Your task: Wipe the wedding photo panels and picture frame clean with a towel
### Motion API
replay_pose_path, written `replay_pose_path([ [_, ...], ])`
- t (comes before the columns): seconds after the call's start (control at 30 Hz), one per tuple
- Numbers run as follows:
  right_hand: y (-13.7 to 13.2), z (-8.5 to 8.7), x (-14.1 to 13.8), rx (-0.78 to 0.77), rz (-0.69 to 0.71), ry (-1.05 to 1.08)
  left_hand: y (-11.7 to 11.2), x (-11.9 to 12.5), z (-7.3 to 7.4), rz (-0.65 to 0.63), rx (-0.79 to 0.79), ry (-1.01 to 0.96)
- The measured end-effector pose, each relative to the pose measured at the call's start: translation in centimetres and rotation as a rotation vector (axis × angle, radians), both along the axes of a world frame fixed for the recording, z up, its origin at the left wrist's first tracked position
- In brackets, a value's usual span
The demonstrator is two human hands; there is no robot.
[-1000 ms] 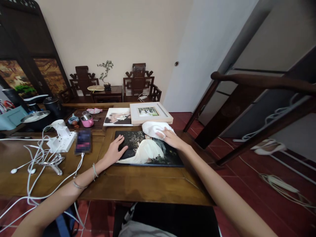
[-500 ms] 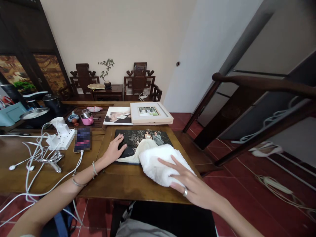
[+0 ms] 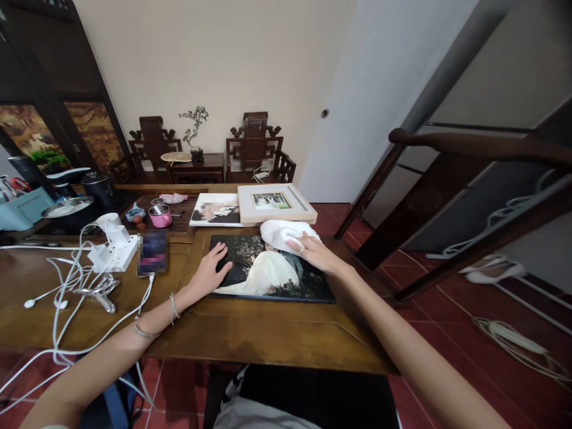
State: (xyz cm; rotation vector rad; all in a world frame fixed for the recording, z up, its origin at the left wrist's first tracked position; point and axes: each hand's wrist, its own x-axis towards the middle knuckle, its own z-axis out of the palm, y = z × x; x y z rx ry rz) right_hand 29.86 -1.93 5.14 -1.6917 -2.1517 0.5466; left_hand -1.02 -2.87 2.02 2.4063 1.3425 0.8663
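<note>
A dark wedding photo panel (image 3: 272, 275) lies flat on the wooden table (image 3: 214, 333). My left hand (image 3: 211, 266) rests on its left edge, fingers spread and touching the surface. Under my right hand (image 3: 316, 251) is a folded white towel (image 3: 282, 234), pressed onto the panel's upper right part. The towel covers the upper figures in the picture. Fingers of my right hand bend over the near side of the cloth, and a ring shows on one of them.
Behind the panel lie a light-framed photo (image 3: 292, 208) and a white-edged print (image 3: 214, 217). To the left are a phone (image 3: 152, 253), a power strip (image 3: 120, 256), tangled white cables and a pink cup (image 3: 159, 216). A wooden chair (image 3: 415, 196) stands close on the right.
My right hand has pushed the towel away from me, from the panel's near right corner to its far right part. The picture's lower right is now uncovered. My left hand stays in place.
</note>
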Motion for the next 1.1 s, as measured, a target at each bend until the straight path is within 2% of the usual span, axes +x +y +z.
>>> replay_pose_path([
  [0.1,-2.8,-0.1,-0.4,0.048,0.062,-0.028,-0.1,0.1,0.1,0.003,-0.002,0.007],
  [0.27,-11.1,0.2,-0.7,0.051,0.163,-0.062,-0.1,0.2,-0.1,0.006,-0.01,0.016],
  [0.37,-14.3,0.6,-0.8,0.052,0.228,-0.07,0.0,0.2,-0.2,0.004,-0.011,0.006],
  [0.47,-13.6,0.7,-0.8,0.029,0.217,-0.057,0.0,0.2,-0.3,0.0,-0.017,0.003],
  [0.57,-9.3,0.6,-1.0,0.017,0.132,-0.044,0.0,0.1,-0.2,-0.001,-0.026,0.015],
  [0.7,-2.5,0.8,-2.0,0.078,0.11,-0.029,0.0,0.0,-0.2,0.005,-0.032,0.041],
  [0.8,-0.2,0.8,-2.8,0.145,0.144,-0.047,0.0,0.0,-0.3,0.009,-0.027,0.038],
  [0.9,-2.0,0.5,-3.4,0.182,0.21,-0.084,-0.1,0.0,-0.4,0.011,-0.035,0.034],
  [1.1,-11.7,1.5,-4.5,0.103,0.352,-0.087,-0.2,0.2,-0.2,0.003,-0.043,0.014],
])
